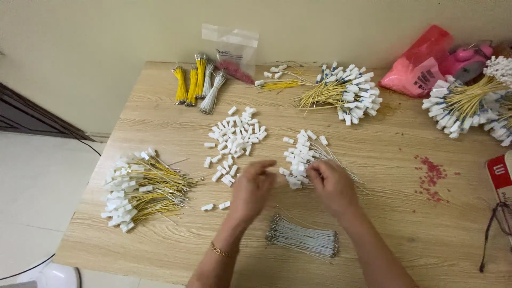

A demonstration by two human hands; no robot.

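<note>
My left hand (252, 188) and my right hand (332, 183) hover close together over the wooden table (405, 234). The right hand's fingers touch a small pile of white plastic connectors on thin white wires (300, 157). The left hand's fingers are pinched toward that pile; whether it holds something is hidden. A loose heap of white connectors (234, 140) lies just left of my left hand. A bundle of bare white wires (304, 239) lies between my forearms.
A pile of yellow-wired connectors (140, 188) sits at the left edge, more (344, 93) at the back, more (465, 104) at right. Yellow and white wire bundles (198, 82), a clear bag (233, 50), a red bag (421, 64), red bits (433, 178), eyeglasses (498, 221).
</note>
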